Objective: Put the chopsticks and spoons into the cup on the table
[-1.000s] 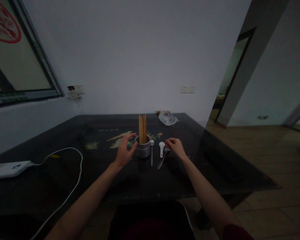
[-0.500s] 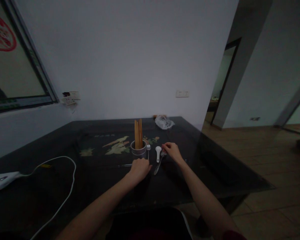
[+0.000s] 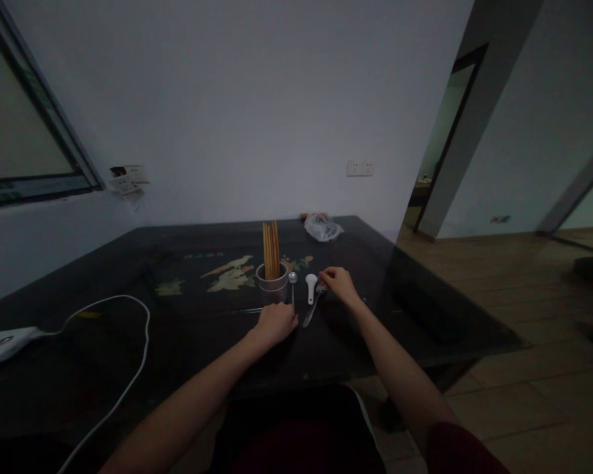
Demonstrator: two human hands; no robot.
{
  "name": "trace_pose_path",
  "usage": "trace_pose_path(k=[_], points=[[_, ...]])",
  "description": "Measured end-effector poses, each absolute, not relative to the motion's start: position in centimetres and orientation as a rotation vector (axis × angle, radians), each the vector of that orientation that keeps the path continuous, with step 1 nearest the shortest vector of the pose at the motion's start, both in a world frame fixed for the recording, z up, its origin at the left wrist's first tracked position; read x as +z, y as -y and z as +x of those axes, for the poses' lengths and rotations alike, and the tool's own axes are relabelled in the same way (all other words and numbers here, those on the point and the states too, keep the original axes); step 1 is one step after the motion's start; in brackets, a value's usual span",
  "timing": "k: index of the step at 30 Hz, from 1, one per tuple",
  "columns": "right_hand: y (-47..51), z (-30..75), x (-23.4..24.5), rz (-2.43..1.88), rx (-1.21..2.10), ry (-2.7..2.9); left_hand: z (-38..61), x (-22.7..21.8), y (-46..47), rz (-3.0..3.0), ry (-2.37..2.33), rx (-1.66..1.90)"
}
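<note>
My left hand is closed, its thumb side at the handle end of a small long-handled metal spoon, whose round bowl points away from me. My right hand pinches at the bowl end of a larger metal spoon, which lies slanted with its handle toward me. Between them is a white soup spoon, bowl away from me, untouched. A grey cup holding several upright wooden chopsticks stands just beyond my left hand.
The dark table has a bird-and-flower picture on its top. A crumpled clear plastic bag lies at the back edge by the wall. On the left, a white power strip trails a white cable.
The camera view has tipped slightly down, so table and things appear higher. Both hands stay at their spoons, with hardly any movement against the table.
</note>
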State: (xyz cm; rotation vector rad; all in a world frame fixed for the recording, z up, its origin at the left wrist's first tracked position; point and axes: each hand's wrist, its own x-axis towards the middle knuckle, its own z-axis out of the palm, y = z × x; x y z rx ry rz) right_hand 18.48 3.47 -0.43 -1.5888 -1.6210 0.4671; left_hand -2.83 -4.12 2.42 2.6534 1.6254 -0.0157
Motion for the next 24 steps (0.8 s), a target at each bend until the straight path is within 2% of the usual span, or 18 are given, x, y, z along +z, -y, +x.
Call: trace_pose_path(k=[15,24], points=[[-2.9,18.4,0.3,-1.719,0.421,1.668,-3.6,3.5,4.4,2.629,-1.478,-0.206],[-2.8,18.2,0.4,-1.742,0.425,1.68,-2.1,2.7,3.7,2.643,-1.71,0.024]])
